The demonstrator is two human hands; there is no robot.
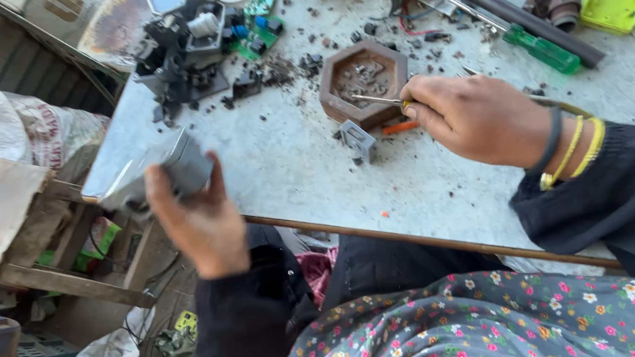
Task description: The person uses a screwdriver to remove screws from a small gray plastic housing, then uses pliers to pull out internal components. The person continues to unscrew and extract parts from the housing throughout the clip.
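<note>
Left hand (pixel 201 218) closed round grey block (pixel 184 164), left of hexagonal tray (pixel 332 83); right hand (pixel 478 117) pinched screwdriver (pixel 375 99) beside tray.

The grey block (pixel 184 167) in the left hand (pixel 201 222) is blurred, and the fingers cover its lower side. The thin tool (pixel 375 99) disappears inside the right hand (pixel 478 117). The pieces in the brown hexagonal tray (pixel 364 82) are too small to tell. The top edge cuts the counter (pixel 420 179).
</note>
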